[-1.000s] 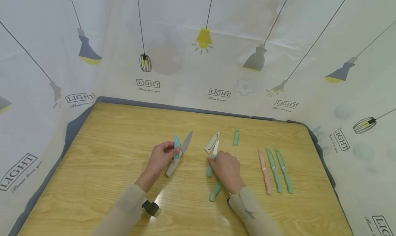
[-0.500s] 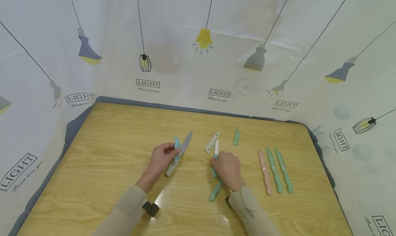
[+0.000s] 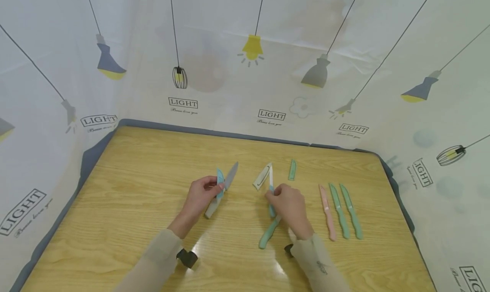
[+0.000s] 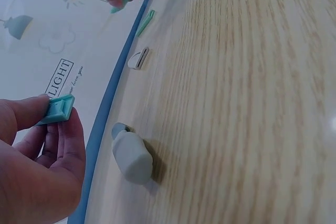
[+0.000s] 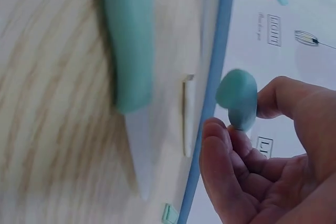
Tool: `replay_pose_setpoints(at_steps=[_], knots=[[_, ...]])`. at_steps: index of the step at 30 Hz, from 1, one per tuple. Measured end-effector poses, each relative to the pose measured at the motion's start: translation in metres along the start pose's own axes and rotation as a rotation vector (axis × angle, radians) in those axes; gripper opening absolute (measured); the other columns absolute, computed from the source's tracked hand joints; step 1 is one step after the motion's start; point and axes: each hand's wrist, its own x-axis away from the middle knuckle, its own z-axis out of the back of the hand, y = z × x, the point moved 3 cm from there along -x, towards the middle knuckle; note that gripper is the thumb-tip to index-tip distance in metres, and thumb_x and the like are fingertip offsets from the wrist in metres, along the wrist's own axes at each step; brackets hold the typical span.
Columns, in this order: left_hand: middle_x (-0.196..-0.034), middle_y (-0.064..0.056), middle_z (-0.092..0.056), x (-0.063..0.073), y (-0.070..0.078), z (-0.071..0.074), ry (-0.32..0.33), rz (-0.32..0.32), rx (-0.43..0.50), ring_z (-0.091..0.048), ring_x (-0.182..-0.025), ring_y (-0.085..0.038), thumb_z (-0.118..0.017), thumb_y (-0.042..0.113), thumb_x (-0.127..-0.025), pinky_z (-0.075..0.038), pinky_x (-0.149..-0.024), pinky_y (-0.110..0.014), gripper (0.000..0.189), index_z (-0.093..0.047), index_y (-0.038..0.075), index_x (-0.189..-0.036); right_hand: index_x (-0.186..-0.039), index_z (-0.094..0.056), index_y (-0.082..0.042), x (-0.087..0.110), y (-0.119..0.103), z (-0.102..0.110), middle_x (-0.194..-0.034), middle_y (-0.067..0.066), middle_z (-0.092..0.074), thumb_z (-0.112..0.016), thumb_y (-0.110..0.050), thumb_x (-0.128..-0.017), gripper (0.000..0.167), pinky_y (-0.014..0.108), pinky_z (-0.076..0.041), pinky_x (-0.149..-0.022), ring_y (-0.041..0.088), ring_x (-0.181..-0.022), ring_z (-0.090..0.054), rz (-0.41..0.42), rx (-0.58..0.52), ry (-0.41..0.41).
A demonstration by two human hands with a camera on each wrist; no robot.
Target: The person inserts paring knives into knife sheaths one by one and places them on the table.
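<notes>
My left hand (image 3: 200,194) pinches a light blue knife sheath (image 3: 220,178) between thumb and fingers; its open end (image 4: 65,108) shows in the left wrist view. In my right hand (image 3: 289,203) is a small blue-handled paring knife (image 3: 271,178), gripped by the handle, blade pointing away from me. The right wrist view shows the butt of its handle (image 5: 239,90). Behind the left hand lies a bare-bladed knife with a beige handle (image 3: 213,207). Below the right hand rests a green-handled knife (image 3: 269,234), its bare blade partly hidden by the hand in the head view.
A cream sheath (image 3: 262,178) and a green sheath (image 3: 292,170) lie farther back on the wooden table (image 3: 153,164). To the right, a pink knife (image 3: 327,215) and two green knives (image 3: 352,213) lie side by side, blades covered. A printed curtain (image 3: 222,88) surrounds the table.
My right hand has shifted slightly right with the blue knife, whose blade has swung from leaning right to nearly straight ahead. The left hand and sheath have barely moved.
</notes>
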Motion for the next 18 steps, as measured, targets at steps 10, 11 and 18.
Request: replay_pose_setpoints(at_steps=[10,11,18], knots=[[-0.117,-0.018,-0.069,0.001,0.004,-0.006,-0.007,-0.011,0.008,-0.065,-0.099,-0.022,-0.069,0.014,-0.1,-0.06,-0.084,-0.035,0.031,-0.069,-0.005,-0.125,-0.096,-0.069,-0.004,0.017,-0.004,0.011,-0.08,0.004,-0.07,-0.067,-0.027,-0.091,0.023,0.027,-0.051,-0.053,0.014,-0.061,-0.059,0.026,-0.148,0.012],[-0.117,-0.017,-0.069,0.0,0.005,-0.006,-0.007,-0.008,0.01,-0.065,-0.099,-0.022,-0.069,0.013,-0.1,-0.059,-0.084,-0.034,0.031,-0.069,-0.004,-0.125,-0.097,-0.07,-0.004,0.019,-0.004,0.011,-0.081,0.004,-0.071,-0.066,-0.026,-0.091,0.023,0.027,-0.052,-0.054,0.014,-0.062,-0.06,0.037,-0.158,0.016],[-0.117,-0.018,-0.069,0.001,0.01,-0.01,-0.015,-0.023,0.018,-0.068,-0.099,-0.023,-0.07,0.015,-0.1,-0.061,-0.085,-0.037,0.031,-0.069,-0.005,-0.124,-0.104,-0.072,-0.004,0.028,0.002,0.015,-0.089,0.004,-0.074,-0.066,-0.021,-0.093,0.021,0.027,-0.057,-0.06,0.014,-0.072,-0.068,0.082,-0.213,0.062]])
